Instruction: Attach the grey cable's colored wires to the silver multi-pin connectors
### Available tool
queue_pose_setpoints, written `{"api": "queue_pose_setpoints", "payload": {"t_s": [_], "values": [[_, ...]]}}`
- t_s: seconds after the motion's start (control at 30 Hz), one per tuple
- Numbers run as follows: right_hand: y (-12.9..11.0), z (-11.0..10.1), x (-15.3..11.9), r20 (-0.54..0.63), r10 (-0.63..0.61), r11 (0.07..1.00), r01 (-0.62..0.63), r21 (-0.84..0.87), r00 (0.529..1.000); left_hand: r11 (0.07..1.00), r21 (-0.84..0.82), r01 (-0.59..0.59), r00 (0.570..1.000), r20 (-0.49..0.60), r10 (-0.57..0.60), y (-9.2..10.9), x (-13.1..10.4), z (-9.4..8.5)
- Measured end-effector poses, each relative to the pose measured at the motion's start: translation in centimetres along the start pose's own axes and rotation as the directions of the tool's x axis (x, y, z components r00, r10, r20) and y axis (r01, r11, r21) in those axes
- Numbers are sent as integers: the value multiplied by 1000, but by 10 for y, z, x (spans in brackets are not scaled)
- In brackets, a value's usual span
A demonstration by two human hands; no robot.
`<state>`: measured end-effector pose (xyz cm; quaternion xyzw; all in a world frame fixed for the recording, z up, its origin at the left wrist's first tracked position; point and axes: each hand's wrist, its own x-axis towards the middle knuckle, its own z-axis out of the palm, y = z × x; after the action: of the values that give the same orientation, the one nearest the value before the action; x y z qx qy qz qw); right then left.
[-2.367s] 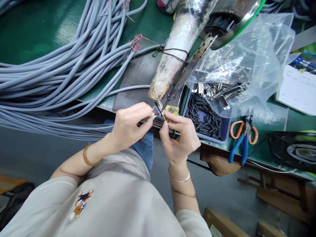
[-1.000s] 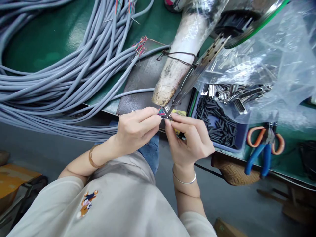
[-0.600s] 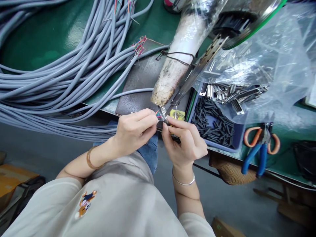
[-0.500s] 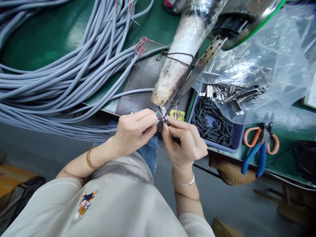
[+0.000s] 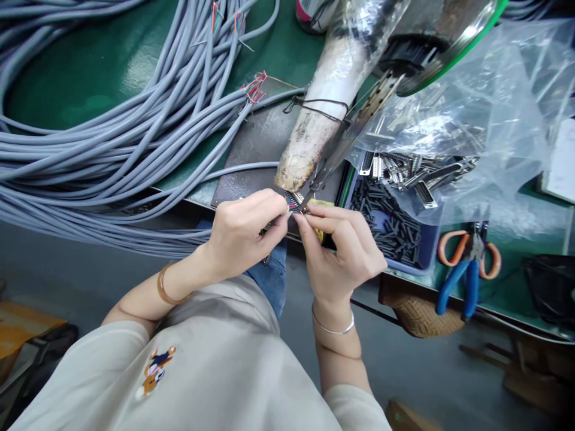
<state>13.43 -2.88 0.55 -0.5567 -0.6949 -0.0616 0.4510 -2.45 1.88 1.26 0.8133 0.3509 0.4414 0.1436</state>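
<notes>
My left hand [image 5: 249, 233] is closed in a pinch, with a thin wire [image 5: 291, 212] at its fingertips. Thumb and forefinger of my right hand [image 5: 345, 245] press together close beside it; what they hold is too small to make out. Just beyond the fingertips sits a metal multi-pin connector [image 5: 294, 197] with coloured wires at its pins, partly covered by my fingers. A soldering iron [image 5: 344, 143] slants down from the upper right, its tip at the connector. Alongside hangs a plastic-wrapped white tube [image 5: 309, 120], its scorched mouth above the work.
Bundled grey cables [image 5: 112, 143] fill the left of the green bench [image 5: 283, 54]. A blue tray [image 5: 431, 248] of black sleeves stands at the right, below a plastic bag [image 5: 512, 108] with connectors. Pliers [image 5: 471, 269] and a yellow sponge [image 5: 318, 233] lie nearby.
Both hands have shifted slightly upward, closer to the iron's tip, and my right hand now covers more of the yellow sponge. The view has turned slightly.
</notes>
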Motion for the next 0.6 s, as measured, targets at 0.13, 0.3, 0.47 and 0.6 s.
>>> {"api": "queue_pose_setpoints", "payload": {"t_s": [0.13, 0.3, 0.47, 0.6], "values": [[-1, -4, -3, 16, -45, 999, 45, -21, 999, 999, -37, -8, 1000, 16, 9, 0, -1, -3], [2, -8, -9, 76, -95, 995, 96, -5, 993, 998, -61, 29, 997, 75, -25, 0, -8, -1], [3, -29, -14, 37, 132, 980, -136, 144, 991, 987, -145, 75, 961, 276, -33, 3, -21, -3], [-2, -65, -26, -20, 60, 976, -54, 209, 998, 976, -189, 106, 826, 564, 19, 2, -35, -10]]}}
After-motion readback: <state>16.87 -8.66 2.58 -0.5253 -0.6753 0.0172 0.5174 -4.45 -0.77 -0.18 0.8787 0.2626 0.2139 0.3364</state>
